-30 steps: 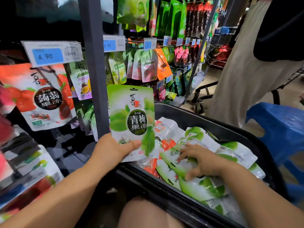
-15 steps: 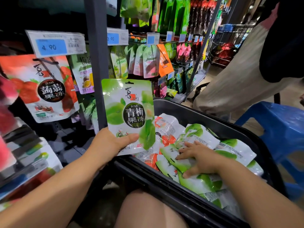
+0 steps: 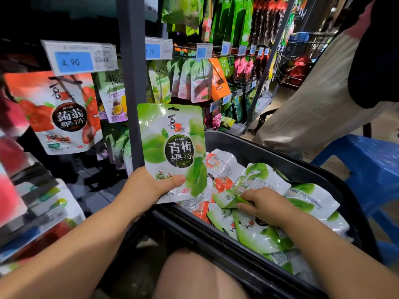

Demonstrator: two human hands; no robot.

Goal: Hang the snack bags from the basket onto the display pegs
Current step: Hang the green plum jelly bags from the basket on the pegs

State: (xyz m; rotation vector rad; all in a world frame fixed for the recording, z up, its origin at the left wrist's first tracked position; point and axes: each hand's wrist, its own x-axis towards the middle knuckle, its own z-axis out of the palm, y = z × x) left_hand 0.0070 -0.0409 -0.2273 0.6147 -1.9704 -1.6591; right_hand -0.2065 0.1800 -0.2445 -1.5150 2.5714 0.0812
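Display rack (image 3: 129, 83) at 9 to 12 o'clock: grey upright post, rows of hanging pouches either side. Black basket (image 3: 269, 154) at 4 to 5 o'clock, close to rack base, near rim toward cam. Blue stool (image 3: 371, 160) at 3 o'clock, just beyond basket's far side. Second person (image 3: 313, 104) at 2 o'clock, pale garment, only partly in shot.

Pile of snack bags (image 3: 308, 201) inside basket: mostly green and white, a few w/ red print, lying flat and overlapping, some face down. Red strawberry bag (image 3: 58, 113) at 9 o'clock, hanging on rack right under price tag (image 3: 79, 58) marked 4.90.

Green plum bag (image 3: 172, 147) dead centre: upright, label to cam, hang hole at top, in front of post, above basket's near-left corner, clear of pile.

L hand (image 3: 149, 184) at 7 o'clock of that bag: closed round its bottom-left corner, thumb across front, fingers hidden behind. R hand (image 3: 265, 206) at 5 o'clock, down in basket on top of pile, palm down, fingers curled, pinching folded edge of loose green bag (image 3: 228, 199).
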